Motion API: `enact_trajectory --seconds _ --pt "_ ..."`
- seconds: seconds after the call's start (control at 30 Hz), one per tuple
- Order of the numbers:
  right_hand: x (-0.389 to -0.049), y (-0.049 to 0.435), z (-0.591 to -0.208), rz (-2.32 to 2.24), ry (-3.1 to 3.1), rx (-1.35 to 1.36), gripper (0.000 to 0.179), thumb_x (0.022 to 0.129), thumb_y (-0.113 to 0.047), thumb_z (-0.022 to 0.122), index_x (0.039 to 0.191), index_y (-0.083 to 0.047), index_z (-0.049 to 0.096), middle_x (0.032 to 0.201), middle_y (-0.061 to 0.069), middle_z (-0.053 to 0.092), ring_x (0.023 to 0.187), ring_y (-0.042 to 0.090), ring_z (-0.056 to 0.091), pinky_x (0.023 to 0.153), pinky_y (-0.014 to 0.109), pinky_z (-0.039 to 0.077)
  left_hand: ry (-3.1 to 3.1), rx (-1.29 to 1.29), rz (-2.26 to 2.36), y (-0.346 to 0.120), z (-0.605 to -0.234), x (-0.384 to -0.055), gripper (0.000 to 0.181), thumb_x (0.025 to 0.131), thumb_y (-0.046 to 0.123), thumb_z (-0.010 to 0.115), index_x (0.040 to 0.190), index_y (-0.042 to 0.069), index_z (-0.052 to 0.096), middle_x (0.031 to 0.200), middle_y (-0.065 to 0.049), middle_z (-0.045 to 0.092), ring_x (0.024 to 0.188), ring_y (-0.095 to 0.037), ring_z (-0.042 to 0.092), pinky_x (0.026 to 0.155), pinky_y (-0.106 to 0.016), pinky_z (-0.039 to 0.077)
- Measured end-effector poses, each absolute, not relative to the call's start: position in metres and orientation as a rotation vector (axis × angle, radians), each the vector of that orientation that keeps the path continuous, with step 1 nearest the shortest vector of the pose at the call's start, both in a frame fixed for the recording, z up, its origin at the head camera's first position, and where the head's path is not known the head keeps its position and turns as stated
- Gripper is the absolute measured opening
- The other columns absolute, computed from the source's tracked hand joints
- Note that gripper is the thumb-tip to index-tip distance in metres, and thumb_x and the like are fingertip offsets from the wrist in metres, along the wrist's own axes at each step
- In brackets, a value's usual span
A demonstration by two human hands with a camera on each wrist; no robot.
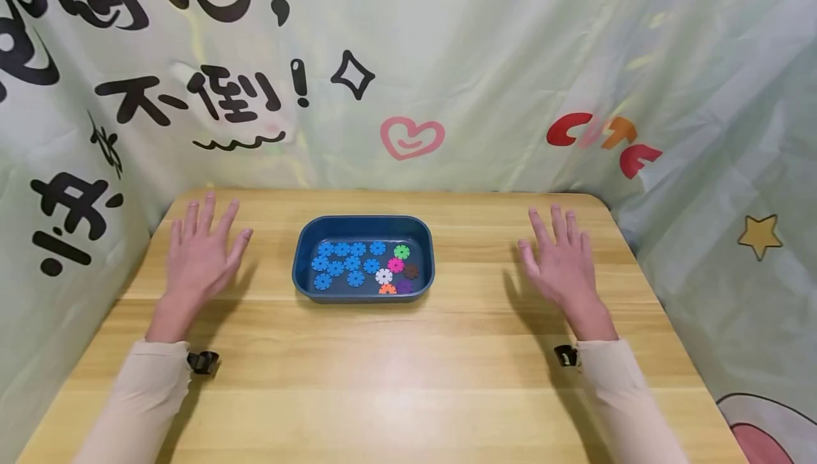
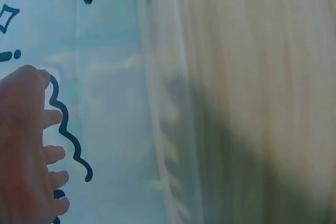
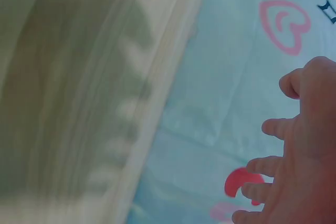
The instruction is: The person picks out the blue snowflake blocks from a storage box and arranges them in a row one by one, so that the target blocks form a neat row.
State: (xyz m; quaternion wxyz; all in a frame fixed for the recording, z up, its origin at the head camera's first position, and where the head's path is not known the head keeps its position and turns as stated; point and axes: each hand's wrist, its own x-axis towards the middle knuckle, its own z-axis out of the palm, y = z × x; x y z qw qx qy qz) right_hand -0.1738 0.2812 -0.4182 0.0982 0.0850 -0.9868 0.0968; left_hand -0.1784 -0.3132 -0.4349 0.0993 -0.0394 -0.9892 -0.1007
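Behind and to the left of the blue tray (image 1: pixel 345 299): black lettering (image 1: pixel 239 117) on the pale curtain (image 1: pixel 485 59). Well left of the tray, over the desk (image 1: pixel 370 379): left hand (image 1: pixel 201 262), back up, fingers straight and spread, holding nothing. It's off the wood, shadow beside it. Light sleeve (image 1: pixel 137 393), black device (image 1: pixel 203 362) at the wrist.

Tray itself sits toward the back of the desk, between the hands, touched by neither. Small notched discs lie in it: blue discs (image 1: pixel 352 263) bunched in its left and middle; then white disc (image 1: pixel 384 276), orange disc (image 1: pixel 387 289), pink disc (image 1: pixel 396 265), green disc (image 1: pixel 401 252), purple disc (image 1: pixel 404 285), brown disc (image 1: pixel 411 271) in its right part. Pink heart (image 1: pixel 408 144) on the curtain behind the tray.

Well right of the tray: right hand (image 1: pixel 564 265), fingers extended, nothing in it, also raised, shadow on the desk. Same sleeve and wrist device. Further right of the tray, on the curtain: yellow star (image 1: pixel 760 235).
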Motion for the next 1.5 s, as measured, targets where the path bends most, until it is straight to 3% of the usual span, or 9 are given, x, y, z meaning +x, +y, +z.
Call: enact_trajectory --seconds 0.27,0.57,0.77,1.03,1.3,1.43,1.5 --pt "-0.164 0.251 -0.423 0.462 -2.855 0.325 0.064 0.109 -0.046 0.037 0.165 -0.018 0.023 0.168 0.025 0.011 0.152 0.05 0.013 0.117 0.071 0.015 -2.875 -0.192 -0.373 -0.288 -0.442 -0.179 0.066 0.109 0.052 0.03 0.166 0.02 0.019 0.169 -0.023 0.003 0.152 -0.05 0.008 0.12 -0.07 0.007" --pt "-0.156 0.215 -0.429 0.667 -2.714 0.41 0.06 0.108 -0.04 0.048 0.161 -0.015 0.034 0.162 0.026 0.028 0.144 0.049 0.031 0.113 0.069 0.029 -2.816 -0.218 -0.459 -0.263 -0.447 -0.18 0.061 0.109 0.048 0.038 0.161 0.017 0.032 0.164 -0.026 0.022 0.145 -0.054 0.025 0.109 -0.077 0.026" --pt "-0.157 0.194 -0.426 0.797 -2.646 0.448 0.057 0.107 -0.039 0.051 0.157 -0.015 0.04 0.155 0.021 0.038 0.14 0.041 0.038 0.102 0.068 0.043 -2.785 -0.232 -0.596 -0.254 -0.451 -0.177 0.058 0.11 0.044 0.042 0.16 0.016 0.035 0.161 -0.027 0.03 0.14 -0.055 0.034 0.103 -0.079 0.032" --pt "-0.163 0.161 -0.427 0.972 -2.57 0.571 0.056 0.106 -0.035 0.057 0.155 -0.011 0.044 0.147 0.016 0.049 0.133 0.033 0.049 0.108 0.056 0.044 -2.727 -0.26 -0.894 -0.252 -0.454 -0.172 0.055 0.11 0.039 0.044 0.157 0.011 0.04 0.155 -0.027 0.04 0.135 -0.052 0.041 0.1 -0.078 0.034" --pt "-0.17 0.146 -0.427 1.17 -2.549 0.597 0.053 0.103 -0.03 0.064 0.151 -0.014 0.049 0.14 0.01 0.056 0.118 0.03 0.061 0.099 0.051 0.052 -2.584 -0.338 -1.501 -0.245 -0.459 -0.175 0.046 0.111 0.025 0.048 0.153 0.008 0.046 0.15 -0.026 0.048 0.126 -0.046 0.056 0.098 -0.063 0.05" --pt "-0.174 0.138 -0.427 1.275 -2.53 0.621 0.052 0.101 -0.024 0.068 0.149 -0.011 0.05 0.133 0.015 0.06 0.112 0.031 0.064 0.097 0.049 0.055 -2.507 -0.328 -1.783 -0.245 -0.465 -0.179 0.047 0.111 0.023 0.046 0.155 0.007 0.043 0.151 -0.026 0.045 0.129 -0.043 0.055 0.094 -0.04 0.058" --pt "-0.177 0.132 -0.428 1.32 -2.538 0.638 0.052 0.1 -0.022 0.069 0.148 -0.011 0.051 0.13 0.015 0.061 0.111 0.031 0.065 0.096 0.046 0.056 -2.471 -0.314 -1.915 -0.247 -0.469 -0.18 0.049 0.111 0.025 0.046 0.157 0.006 0.04 0.153 -0.025 0.043 0.132 -0.04 0.053 0.094 -0.029 0.056"
